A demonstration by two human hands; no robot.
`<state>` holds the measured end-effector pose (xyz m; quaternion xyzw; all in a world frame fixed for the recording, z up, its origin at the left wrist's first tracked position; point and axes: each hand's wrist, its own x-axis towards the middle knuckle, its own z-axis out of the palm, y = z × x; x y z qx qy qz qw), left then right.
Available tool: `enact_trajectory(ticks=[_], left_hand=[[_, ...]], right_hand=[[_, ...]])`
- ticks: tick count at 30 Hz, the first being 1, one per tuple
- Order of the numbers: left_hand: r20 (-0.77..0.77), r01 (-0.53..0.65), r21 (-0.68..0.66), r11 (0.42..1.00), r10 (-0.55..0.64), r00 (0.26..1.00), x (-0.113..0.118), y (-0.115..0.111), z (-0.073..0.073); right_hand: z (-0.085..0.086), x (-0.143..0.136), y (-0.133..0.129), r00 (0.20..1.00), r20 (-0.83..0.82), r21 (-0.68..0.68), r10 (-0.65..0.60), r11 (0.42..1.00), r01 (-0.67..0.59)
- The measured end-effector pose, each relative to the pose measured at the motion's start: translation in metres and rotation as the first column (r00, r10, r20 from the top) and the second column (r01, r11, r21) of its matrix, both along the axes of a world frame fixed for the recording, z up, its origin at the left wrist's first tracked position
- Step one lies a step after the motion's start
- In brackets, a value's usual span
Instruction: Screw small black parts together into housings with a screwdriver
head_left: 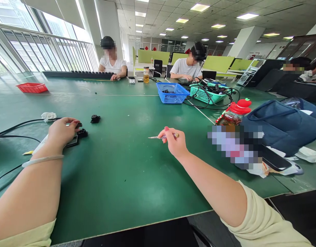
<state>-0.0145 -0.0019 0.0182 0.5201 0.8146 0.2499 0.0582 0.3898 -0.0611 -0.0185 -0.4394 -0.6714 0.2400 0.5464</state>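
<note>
My left hand (62,132) is over the left part of the table, its thumb and fingers pinched on a small black part (79,125). Close beside these fingers lie another black piece (82,133) and a flat dark device (72,141), partly covered by the hand. A separate small black block (95,118) rests a little farther away. In my right hand (175,140), closed above the table's middle, is a thin pointed tool (163,136) with a pinkish, see-through handle; its pale tip points left. Its exact kind is unclear.
On the green table (109,185) stand a red tray (31,88), a blue basket (172,97) and a green basket (206,96) with cables. At right are a red-lidded bottle (236,111), a navy bag (281,123) and a phone (272,157). Black cables run left. Other people sit opposite.
</note>
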Motion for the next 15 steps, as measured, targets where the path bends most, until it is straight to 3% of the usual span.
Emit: enact_trajectory(ticks=[7, 15], left_hand=[[-0.076, -0.042, -0.007, 0.999, 0.041, 0.996, 0.0093, -0.0087, 0.0070], [-0.107, 0.106, -0.074, 0.992, -0.114, 0.988, 0.0059, -0.0068, 0.0005]], right_hand=[[0.0017, -0.0006, -0.0028, 1.000, 0.011, -0.003, 0.015, 1.000, -0.015], [0.0007, -0.0008, -0.0020, 1.000, -0.009, -0.025, 0.028, 0.999, -0.028]])
